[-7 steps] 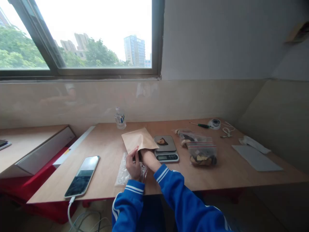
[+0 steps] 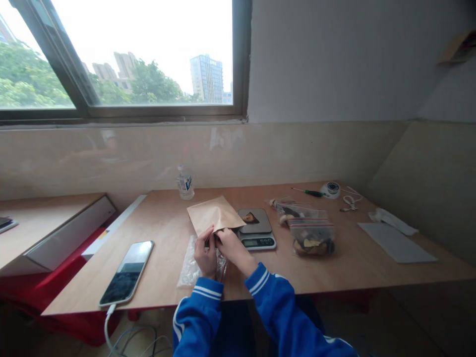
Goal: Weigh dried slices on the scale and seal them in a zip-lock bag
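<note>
Wooden table (image 2: 353,263), both hands gripping paper bag (image 2: 213,214) mouth

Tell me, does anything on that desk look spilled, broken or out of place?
Nothing looks spilled or broken. The one oddity is the phone, which lies slantwise at the near left of the table, its end jutting over the edge where its cable hangs. Both hands hold the brown paper pouch at its opening.
</note>
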`<state>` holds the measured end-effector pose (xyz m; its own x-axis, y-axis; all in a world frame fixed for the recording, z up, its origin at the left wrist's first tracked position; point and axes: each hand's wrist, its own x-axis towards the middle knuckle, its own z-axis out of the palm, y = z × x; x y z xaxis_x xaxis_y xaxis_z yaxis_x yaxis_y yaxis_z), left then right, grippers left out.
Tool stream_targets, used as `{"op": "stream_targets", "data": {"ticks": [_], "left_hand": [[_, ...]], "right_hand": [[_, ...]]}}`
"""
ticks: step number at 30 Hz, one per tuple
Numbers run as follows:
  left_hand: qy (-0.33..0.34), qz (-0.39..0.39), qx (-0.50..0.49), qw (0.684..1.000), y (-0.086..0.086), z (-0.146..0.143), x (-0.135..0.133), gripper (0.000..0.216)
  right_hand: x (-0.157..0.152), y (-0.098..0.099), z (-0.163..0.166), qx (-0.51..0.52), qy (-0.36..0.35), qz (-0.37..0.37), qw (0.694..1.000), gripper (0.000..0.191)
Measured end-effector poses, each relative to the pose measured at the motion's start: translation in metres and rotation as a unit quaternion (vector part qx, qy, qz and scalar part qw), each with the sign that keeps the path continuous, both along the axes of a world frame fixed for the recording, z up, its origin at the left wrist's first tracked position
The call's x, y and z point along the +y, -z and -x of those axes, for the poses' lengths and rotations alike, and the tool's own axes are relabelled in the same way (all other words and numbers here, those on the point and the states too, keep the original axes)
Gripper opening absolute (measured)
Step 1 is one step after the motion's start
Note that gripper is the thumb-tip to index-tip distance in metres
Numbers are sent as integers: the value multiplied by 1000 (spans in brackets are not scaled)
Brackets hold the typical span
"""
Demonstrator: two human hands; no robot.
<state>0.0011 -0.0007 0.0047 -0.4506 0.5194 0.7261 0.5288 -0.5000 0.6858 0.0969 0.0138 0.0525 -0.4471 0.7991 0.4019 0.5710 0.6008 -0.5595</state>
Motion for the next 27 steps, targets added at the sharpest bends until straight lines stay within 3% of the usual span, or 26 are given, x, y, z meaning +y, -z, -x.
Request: {"op": "stream_targets", "data": {"ticks": [5,8,13,19,27], "left_hand": [[-20,6,-48,999,-9,-1,-4,18],[-41,5,-63,997,-12,-1,-5,18],[-40,18,-58,997,-10,1,-3,19],[-33,10,-48,998,-9,0,-2,18],[-33,8,-28,999,-8,1,0,19]], "right_hand": [[-39,3,-25,161,-27,-17,987,20],[-49,8,-48,243,25,-19,970,20],[-15,17,-85,242,120,-34,962,17],[34,34,-99,231,146,-20,962,11],[39,38,-102,233,167,-66,956,22]]}}
